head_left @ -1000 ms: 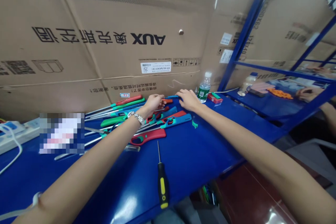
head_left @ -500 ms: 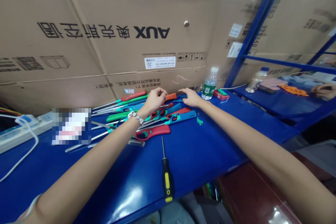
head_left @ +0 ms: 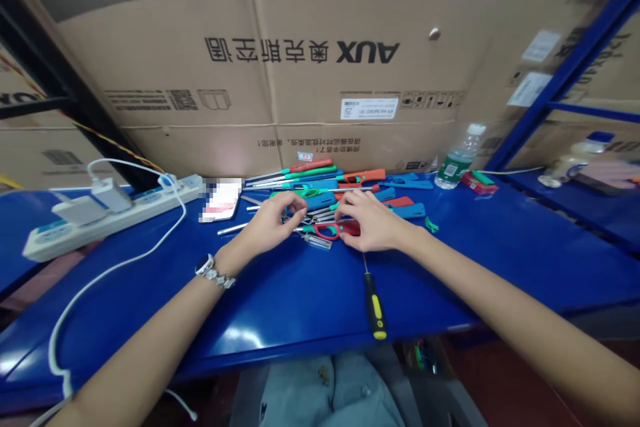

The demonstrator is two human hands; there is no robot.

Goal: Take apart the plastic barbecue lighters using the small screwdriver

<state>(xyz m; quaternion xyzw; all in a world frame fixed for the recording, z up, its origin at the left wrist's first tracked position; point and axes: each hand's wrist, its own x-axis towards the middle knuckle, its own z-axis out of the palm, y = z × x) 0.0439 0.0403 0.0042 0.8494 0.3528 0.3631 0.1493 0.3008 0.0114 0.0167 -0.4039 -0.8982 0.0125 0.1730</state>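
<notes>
A pile of long-necked gas lighters lies across the blue table, handles mostly pointing right. My right hand [head_left: 370, 220] is curled over the front of the pile, its thumb and fingers around the handle of a red lighter [head_left: 327, 232]. At the pile's left side, my left hand [head_left: 275, 220] has its thumb and fingertips drawn close together; anything between them is too small to make out. A blue lighter [head_left: 320, 202] lies just beyond those fingertips. Behind the hands rest an orange lighter [head_left: 367, 175] and another blue lighter [head_left: 407, 181].
A black and yellow screwdriver [head_left: 376, 307] lies in front of the pile. Small green pieces [head_left: 431, 225] lie to its right, near a water bottle [head_left: 455, 163] and a red box [head_left: 477, 183]. At left are a power strip [head_left: 125, 217] and a white cable [head_left: 120, 263].
The view has swung left. My right hand has come back from the pile's rear right to the red lighter in front. My left hand has moved left and towards me.
</notes>
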